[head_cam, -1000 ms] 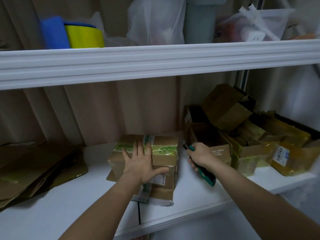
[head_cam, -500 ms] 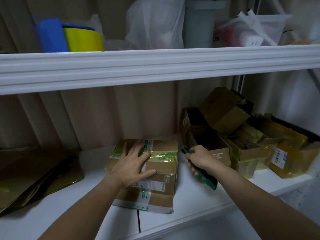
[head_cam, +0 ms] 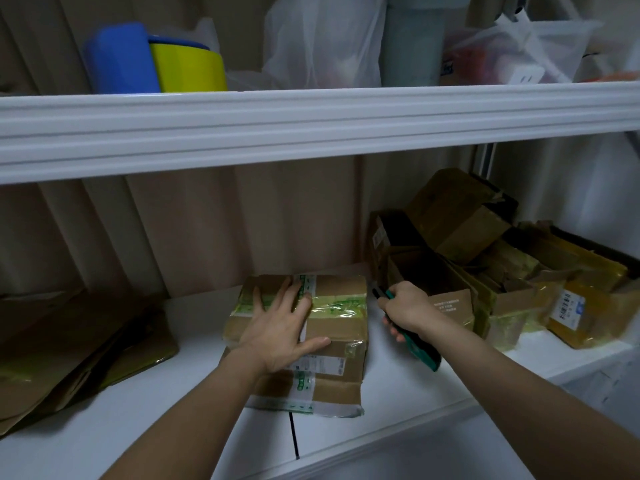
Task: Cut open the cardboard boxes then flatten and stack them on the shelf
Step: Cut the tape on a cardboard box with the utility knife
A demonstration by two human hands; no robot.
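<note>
**Taped box held flat on lower shelf, cutter in right hand**

We find a sealed cardboard box (head_cam: 311,327) lying on the white lower shelf (head_cam: 145,410), near its front edge and roughly at centre. It is rectangular, brown, slightly dented, and bound with glossy clear tape printed in green; a white shipping label runs down its near face. A flatter taped piece of cardboard (head_cam: 322,396) lies under it.

The left hand (head_cam: 280,330) rests palm-down on the box top, fingers straight and spread, thumb along the near edge. The right hand (head_cam: 405,310) is curled round a green-handled cutter (head_cam: 420,351), just beside the box's right side; we cannot tell whether the tip touches the cardboard.

Against the frame half a second ago, the left hand now sits further up the lid with fingers reaching the cross band of tape, and the right hand is at much the same spot.

To the right, a heap of opened boxes (head_cam: 485,271) stands jumbled, flaps up, some wrapped in yellowish tape. To the left, flattened cardboard sheets (head_cam: 76,348) lie stacked. The shelf is smooth and white, with a dark seam at its front. Behind hangs a beige pleated curtain (head_cam: 207,230). The upper shelf (head_cam: 311,123) carries a blue and yellow container (head_cam: 156,60) and translucent plastic bags (head_cam: 325,39).
</note>
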